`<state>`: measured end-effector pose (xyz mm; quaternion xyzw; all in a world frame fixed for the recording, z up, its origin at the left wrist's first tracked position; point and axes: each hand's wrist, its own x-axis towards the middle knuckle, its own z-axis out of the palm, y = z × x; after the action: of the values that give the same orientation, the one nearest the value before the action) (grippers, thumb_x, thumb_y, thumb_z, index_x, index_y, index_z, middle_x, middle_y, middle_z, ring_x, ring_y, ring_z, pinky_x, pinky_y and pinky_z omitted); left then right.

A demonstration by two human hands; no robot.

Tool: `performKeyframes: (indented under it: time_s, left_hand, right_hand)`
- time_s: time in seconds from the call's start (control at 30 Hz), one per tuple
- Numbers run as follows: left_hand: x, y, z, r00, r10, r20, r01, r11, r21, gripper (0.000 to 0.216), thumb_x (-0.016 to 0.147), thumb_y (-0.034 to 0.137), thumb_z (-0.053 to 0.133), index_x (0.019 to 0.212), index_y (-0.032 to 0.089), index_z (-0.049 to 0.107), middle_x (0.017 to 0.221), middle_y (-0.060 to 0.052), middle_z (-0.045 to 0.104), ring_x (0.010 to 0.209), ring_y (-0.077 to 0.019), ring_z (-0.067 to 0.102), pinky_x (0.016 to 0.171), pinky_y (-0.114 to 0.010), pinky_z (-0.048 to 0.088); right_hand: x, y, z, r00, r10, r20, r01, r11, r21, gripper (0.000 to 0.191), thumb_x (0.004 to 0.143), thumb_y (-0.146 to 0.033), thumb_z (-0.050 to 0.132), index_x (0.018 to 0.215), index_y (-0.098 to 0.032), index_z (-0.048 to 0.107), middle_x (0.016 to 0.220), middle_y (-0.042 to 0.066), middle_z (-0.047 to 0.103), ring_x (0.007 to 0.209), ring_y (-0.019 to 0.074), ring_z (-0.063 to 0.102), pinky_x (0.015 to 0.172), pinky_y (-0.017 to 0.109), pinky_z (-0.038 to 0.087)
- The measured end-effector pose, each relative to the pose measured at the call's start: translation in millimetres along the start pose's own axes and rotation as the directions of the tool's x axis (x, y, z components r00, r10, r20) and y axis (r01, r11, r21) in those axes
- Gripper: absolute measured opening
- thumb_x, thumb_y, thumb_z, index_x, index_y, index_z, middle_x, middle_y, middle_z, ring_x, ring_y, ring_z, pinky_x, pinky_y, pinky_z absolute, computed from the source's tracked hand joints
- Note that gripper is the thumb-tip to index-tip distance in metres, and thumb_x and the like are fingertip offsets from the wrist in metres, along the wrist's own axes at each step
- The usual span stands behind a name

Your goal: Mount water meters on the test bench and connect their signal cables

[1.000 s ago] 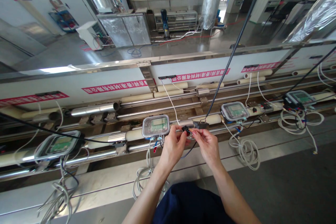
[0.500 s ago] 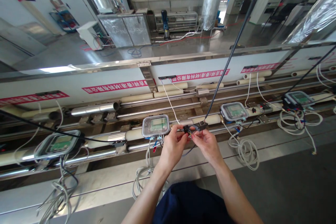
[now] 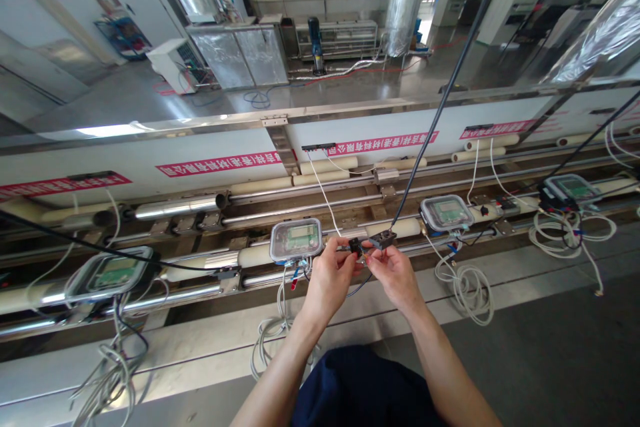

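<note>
My left hand is closed in a pinch on a small black connector. My right hand pinches thin coloured wires right beside the connector; their exact ends are too small to make out. Just above my right fingers is a dark grey block at the lower end of a long black rod or cable. A dark cable hangs below between my hands. To the left of my left hand stands a clear-lidded box with a green circuit board.
Similar boxes sit along the rail, at the left and right. Coiled grey cables hang over the metal ledge. Metal rods and cream rollers run across. Behind is a white panel with red lettering.
My hands stay almost in place, with only slight finger movement at the connector and wires. The dark grey block has tilted a little.
</note>
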<state>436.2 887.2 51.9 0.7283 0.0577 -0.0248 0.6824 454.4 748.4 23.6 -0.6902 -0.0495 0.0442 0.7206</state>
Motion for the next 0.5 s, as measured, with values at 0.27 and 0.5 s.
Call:
performKeyframes:
  time_s: [0.27, 0.5]
  left_hand:
    - [0.6, 1.8, 1.9, 1.000, -0.018, -0.005, 0.018, 1.000, 0.005, 0.022, 0.080, 0.029, 0.055, 0.096, 0.019, 0.044, 0.085, -0.007, 0.069, 0.071, -0.0218, 0.068, 0.064, -0.034, 0.058]
    - [2.3, 0.3, 1.6, 1.000, -0.006, -0.014, 0.006, 1.000, 0.009, 0.021, 0.080, 0.027, 0.055, 0.096, 0.019, 0.045, 0.083, -0.007, 0.070, 0.070, -0.0217, 0.068, 0.063, -0.034, 0.057]
  right_hand:
    - [0.7, 2.5, -1.0, 1.000, -0.020, 0.013, 0.020, 1.000, 0.006, 0.015, 0.074, -0.032, 0.061, 0.068, -0.019, 0.054, 0.076, 0.004, 0.065, 0.082, 0.0194, 0.061, 0.075, 0.031, 0.047]
    - [2.4, 4.7, -3.8, 0.999, -0.027, 0.028, 0.029, 0.997, -0.078, 0.013, 0.072, -0.030, 0.060, 0.067, -0.019, 0.055, 0.073, 0.004, 0.064, 0.082, 0.0209, 0.061, 0.074, 0.032, 0.047]
